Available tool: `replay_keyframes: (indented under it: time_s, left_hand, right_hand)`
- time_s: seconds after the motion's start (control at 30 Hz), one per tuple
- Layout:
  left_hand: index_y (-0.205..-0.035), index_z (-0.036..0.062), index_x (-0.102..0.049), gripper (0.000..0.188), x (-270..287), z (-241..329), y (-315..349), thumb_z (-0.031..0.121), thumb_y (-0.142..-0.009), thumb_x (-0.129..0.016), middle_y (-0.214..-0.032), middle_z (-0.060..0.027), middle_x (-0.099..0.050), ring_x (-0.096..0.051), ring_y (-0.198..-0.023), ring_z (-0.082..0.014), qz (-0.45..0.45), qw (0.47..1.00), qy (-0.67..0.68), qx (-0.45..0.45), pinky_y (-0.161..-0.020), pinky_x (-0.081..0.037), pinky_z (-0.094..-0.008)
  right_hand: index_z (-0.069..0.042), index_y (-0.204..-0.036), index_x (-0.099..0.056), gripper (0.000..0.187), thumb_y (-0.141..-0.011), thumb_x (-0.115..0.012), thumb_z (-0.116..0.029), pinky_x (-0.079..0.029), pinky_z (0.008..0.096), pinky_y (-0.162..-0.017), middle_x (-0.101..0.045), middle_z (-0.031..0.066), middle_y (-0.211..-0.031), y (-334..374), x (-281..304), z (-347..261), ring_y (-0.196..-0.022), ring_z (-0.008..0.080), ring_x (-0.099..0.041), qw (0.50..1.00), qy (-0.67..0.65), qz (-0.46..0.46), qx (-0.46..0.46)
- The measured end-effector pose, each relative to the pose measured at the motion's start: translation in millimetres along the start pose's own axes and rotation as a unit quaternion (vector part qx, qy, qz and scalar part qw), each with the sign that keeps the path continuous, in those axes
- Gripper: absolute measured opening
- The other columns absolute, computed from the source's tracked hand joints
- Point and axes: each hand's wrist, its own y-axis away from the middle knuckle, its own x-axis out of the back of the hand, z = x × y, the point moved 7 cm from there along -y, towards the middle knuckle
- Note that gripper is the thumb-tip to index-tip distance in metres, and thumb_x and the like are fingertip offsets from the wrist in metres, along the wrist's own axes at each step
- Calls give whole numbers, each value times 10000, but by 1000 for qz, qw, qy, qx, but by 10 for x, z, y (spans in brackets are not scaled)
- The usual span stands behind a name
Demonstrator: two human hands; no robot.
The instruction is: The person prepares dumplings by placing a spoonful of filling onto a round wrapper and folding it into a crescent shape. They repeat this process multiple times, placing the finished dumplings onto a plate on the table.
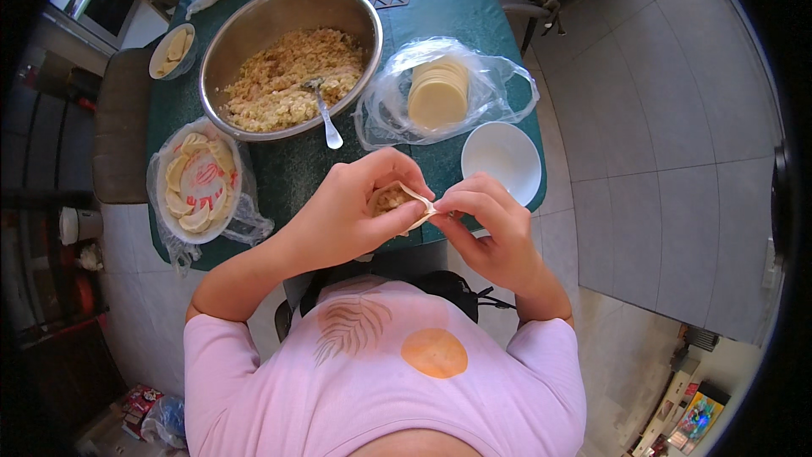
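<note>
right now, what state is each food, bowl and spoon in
held dumpling: pinched at one edge, unsealed
metal bowl: part-full of filling
spoon: resting in filling
wrappers: stacked in plastic bag
white bowl: upright, contents unclear
small bowl: holding pale pieces
dumplings on plate: folded, in a ring

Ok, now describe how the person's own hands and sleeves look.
The left hand and right hand are bare: no gloves, and no rings to be seen on the fingers. No watch or bracelet shows. The left sleeve and right sleeve are short and plain pale pink, part of a shirt printed with a brownish leaf and an orange disc.
</note>
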Motion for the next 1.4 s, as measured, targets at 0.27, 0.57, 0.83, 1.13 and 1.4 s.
replay_keyframes:
  time_s: [0.27, 0.57, 0.83, 1.13, 1.4]
  left_hand:
    - [-881, -12, -626, 158, 10, -151, -19, 127, -819, -671, -751, -33, -643, -587, -685, -50, 14, 998, 40, 49, -610, -471, -207]
    - [-1028, -1, -595, 188, -23, -39, -28, 47, -851, -640, -923, -50, -647, -610, -803, -77, -50, 997, -50, 4, -698, -497, -204]
    - [-1186, 19, -427, 312, -19, -117, 20, 51, -902, -553, -1175, -202, -567, -627, -1003, -243, -62, 956, 262, 112, -834, -552, -375]
    - [-1048, -31, -517, 189, 16, -126, 27, 72, -902, -577, -1057, -178, -633, -664, -885, -214, -35, 979, 184, 76, -731, -582, -322]
    - [-953, -25, -591, 118, 4, -106, -35, 42, -863, -627, -927, -126, -666, -664, -744, -140, -54, 986, 113, 106, -649, -560, -250]
  right_hand:
    - [-14, -915, -596, 261, -696, -709, 74, -469, 328, -616, -588, 105, -831, 22, -38, 7, -731, 254, -574, 999, 3, -13, 35]
    - [-24, -925, -615, 243, -722, -700, 79, -472, 314, -612, -577, 105, -838, 59, -4, 39, -712, 246, -581, 999, -5, 37, -15]
    - [-23, -905, -621, 205, -737, -696, 67, -472, 297, -606, -575, 102, -860, 102, 68, 53, -714, 228, -583, 996, 18, 82, 6]
    - [-15, -909, -602, 201, -747, -706, 41, -488, 295, -605, -585, 112, -874, 82, -30, 98, -717, 224, -594, 994, -60, 41, -86]
    - [-24, -936, -595, 221, -753, -702, 36, -501, 306, -611, -594, 121, -872, 137, -53, 83, -715, 245, -612, 999, -3, 20, -28]
